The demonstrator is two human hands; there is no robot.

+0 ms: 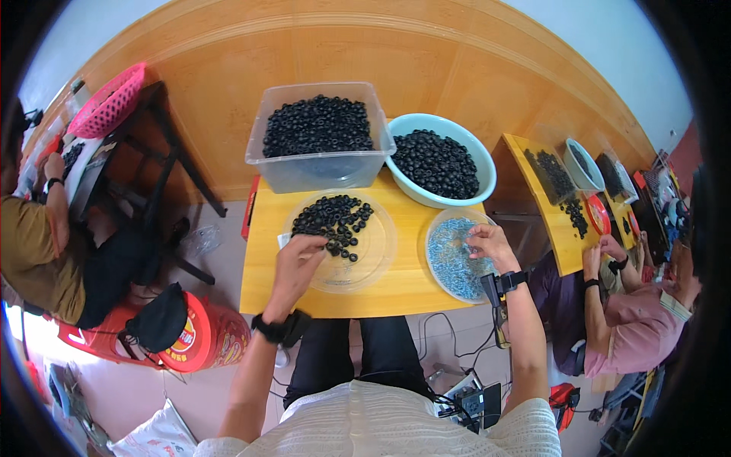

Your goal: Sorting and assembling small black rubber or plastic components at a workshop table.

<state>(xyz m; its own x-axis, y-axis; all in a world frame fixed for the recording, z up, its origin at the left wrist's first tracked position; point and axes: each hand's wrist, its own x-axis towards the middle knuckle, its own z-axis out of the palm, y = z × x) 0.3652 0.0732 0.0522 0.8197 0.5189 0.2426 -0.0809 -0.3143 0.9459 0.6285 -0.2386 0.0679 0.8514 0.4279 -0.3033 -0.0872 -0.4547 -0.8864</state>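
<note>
My left hand (298, 263) is over the near left part of a shallow clear round tray (373, 263), its fingertips closed together beside loose black ring-shaped pieces (335, 217). Whether one of the pieces is between those fingertips I cannot make out. Above a second clear round dish (474, 298), my right hand (491, 245) has its thumb and fingers pinched together. Many small blue and silvery pieces (453, 255) fill that dish, too small to name. Anything in the right pinch is hidden or too tiny to see.
On the yellow table (263, 282), a clear plastic bin (320, 171) and a light blue basin (442, 199) hold black pieces at the back. A red bucket (221, 335) stands left. People work at tables either side; cables (457, 343) hang at the near right.
</note>
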